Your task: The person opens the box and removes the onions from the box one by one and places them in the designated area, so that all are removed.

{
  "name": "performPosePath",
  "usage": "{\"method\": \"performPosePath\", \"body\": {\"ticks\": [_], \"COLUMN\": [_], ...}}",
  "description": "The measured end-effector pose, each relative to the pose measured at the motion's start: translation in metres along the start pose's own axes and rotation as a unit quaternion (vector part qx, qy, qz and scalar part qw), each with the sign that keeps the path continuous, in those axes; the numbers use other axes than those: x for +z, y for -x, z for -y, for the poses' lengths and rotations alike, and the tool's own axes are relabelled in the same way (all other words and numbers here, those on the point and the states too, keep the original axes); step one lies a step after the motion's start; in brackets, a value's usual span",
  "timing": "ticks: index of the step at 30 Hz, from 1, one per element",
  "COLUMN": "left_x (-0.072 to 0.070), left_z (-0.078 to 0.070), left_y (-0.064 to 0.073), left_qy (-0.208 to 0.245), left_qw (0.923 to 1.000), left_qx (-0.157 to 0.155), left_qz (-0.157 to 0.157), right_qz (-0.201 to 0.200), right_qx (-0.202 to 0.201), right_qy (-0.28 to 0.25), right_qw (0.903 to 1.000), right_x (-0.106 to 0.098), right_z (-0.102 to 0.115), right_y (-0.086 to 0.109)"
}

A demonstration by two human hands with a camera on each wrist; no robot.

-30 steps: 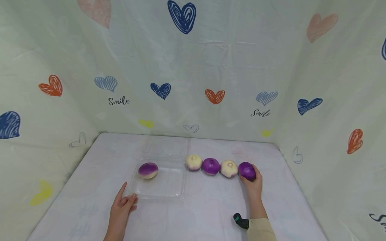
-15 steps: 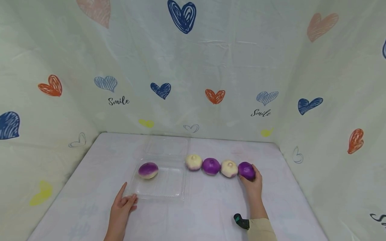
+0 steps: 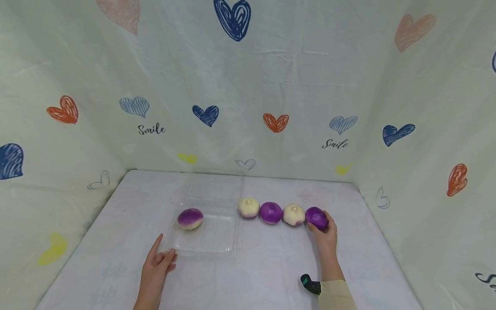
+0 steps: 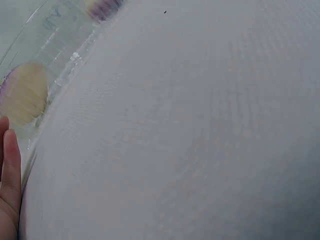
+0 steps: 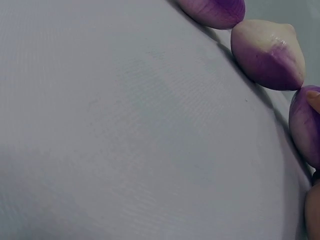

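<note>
On the right, the fingers and thumb of my right hand [image 3: 327, 237] grip a purple turnip [image 3: 316, 217] at the end of a row. Beside it in the row come a pale turnip [image 3: 293, 214], a purple-topped turnip [image 3: 271, 212] and another pale turnip [image 3: 249, 208]. A clear plastic box [image 3: 205, 254] lies with its lid [image 3: 214, 188] folded back, and one purple-and-white turnip [image 3: 190, 218] sits inside at the left. My left hand [image 3: 155, 268] rests at the box's near left corner, index finger extended and thumb by the rim. The left wrist view catches only a few of its fingers [image 4: 11, 160].
A white cloth covers the table [image 3: 271, 271]. Behind and at both sides hangs a pale curtain [image 3: 248, 77] printed with hearts. A black strap end [image 3: 310, 284] sticks out from the right sleeve [image 3: 336, 295].
</note>
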State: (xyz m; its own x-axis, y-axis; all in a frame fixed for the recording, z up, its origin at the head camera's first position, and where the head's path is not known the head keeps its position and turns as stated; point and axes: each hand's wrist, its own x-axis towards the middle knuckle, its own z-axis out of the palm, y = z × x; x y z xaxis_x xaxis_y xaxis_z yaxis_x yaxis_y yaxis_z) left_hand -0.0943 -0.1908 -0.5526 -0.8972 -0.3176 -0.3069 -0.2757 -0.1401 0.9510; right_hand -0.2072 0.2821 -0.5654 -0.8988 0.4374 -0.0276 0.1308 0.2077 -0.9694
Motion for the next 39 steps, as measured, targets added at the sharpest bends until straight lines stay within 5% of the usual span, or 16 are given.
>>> {"method": "performPosePath", "body": {"ticks": [28,39], "left_x": [0.001,0.000], "left_z": [-0.002,0.001], "left_y": [0.002,0.000], "left_qy": [-0.004,-0.005], "left_qw": [1.0000,1.0000], "left_qx": [-0.003,-0.002], "left_qz": [-0.004,0.001], "right_qz": [-0.012,-0.015], "right_qx": [0.003,-0.097], "right_qy": [-0.037,-0.024], "right_qw": [0.9992,0.9949], "right_x": [-0.001,0.007], "right_z": [0.001,0.033], "right_y": [0.000,0.021]}}
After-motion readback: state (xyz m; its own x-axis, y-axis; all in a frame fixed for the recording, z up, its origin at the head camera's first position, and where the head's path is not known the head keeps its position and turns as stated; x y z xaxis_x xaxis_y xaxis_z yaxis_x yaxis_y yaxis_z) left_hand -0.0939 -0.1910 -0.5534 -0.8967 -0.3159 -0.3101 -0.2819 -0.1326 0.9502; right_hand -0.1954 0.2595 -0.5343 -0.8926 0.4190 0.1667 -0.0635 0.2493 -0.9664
